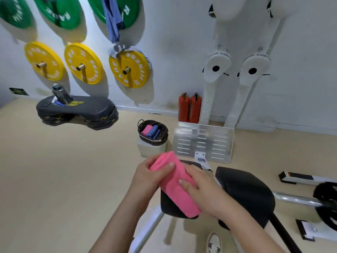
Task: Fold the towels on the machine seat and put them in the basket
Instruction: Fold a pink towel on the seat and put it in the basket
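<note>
Above a small black padded machine seat (pixel 166 203), a person holds a folded pink towel (pixel 175 187) in both hands. The view looks down from the person's head. The towel is a long, narrow bundle that slants from upper left to lower right, and its lower end overlaps the seat pad.

The left hand (pixel 147 178) grips the upper end, with the thumb pressed on top and the fingers curled underneath. The right hand (pixel 202 190) holds the middle of the towel from the right side, its thumb lying flat across the top of the cloth. Both forearms reach in from the bottom edge.

Just right of the seat is a larger black pad (pixel 246 194) on the same machine. Beyond the hands, on the beige floor (pixel 63 170), a dark wicker basket (pixel 160 140) sits on a white block (pixel 151 150). Inside it lie a folded pink cloth (pixel 146 130) and a folded blue cloth (pixel 154 131), side by side. A slotted metal footplate (pixel 202 141) stands just right of the basket, and two red fire extinguishers (pixel 189 108) stand against the white wall behind it.

Yellow weight plates (pixel 130 68) and green weight plates (pixel 60 11) hang on the wall at left, above a stack of black step platforms (pixel 76 110). One light shoe (pixel 214 241) shows at the bottom edge.
</note>
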`<move>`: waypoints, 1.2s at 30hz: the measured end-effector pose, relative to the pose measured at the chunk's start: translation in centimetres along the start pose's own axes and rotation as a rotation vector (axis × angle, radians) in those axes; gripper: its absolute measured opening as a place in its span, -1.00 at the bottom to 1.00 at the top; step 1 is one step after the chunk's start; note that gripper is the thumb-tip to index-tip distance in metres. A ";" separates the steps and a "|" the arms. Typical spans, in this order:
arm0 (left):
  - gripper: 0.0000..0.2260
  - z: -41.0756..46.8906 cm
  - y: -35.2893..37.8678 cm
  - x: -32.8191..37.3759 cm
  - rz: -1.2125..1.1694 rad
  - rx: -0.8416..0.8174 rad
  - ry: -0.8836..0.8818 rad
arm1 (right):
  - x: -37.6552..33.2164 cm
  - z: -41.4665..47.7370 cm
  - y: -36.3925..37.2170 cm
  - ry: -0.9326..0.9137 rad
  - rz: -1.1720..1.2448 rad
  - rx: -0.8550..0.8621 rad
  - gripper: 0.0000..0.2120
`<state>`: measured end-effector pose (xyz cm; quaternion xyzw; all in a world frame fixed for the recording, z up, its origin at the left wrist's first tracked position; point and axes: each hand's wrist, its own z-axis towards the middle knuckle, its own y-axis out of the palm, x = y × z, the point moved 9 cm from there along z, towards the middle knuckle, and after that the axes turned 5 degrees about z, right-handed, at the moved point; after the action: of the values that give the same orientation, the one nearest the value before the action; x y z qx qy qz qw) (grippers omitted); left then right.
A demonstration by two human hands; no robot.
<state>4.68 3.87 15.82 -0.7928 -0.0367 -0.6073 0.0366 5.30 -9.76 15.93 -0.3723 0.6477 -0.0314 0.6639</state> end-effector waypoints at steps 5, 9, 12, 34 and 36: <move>-0.74 -6.5 -9.6 3.9 0.497 0.023 0.238 | -9.3 -0.9 8.0 -0.150 -0.209 -0.134 -0.62; -0.87 -9.0 -14.5 5.6 0.825 0.083 0.430 | -13.3 0.1 14.1 -0.109 -0.263 -0.344 -0.59; -0.82 -8.1 -17.9 5.5 0.861 0.070 0.438 | -14.8 1.8 17.0 -0.010 -0.062 -0.456 -0.61; -0.53 21.5 -32.8 1.6 0.242 -0.118 -0.077 | -8.5 32.5 20.4 0.375 1.233 0.400 -0.89; -0.52 24.5 -32.7 1.3 0.311 -0.208 -0.098 | -7.6 34.0 20.7 0.430 1.302 0.460 -0.90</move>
<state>25.22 38.96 11.17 -0.8169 0.1474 -0.5557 0.0461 25.02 24.58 7.28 0.2525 0.8316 0.1624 0.4673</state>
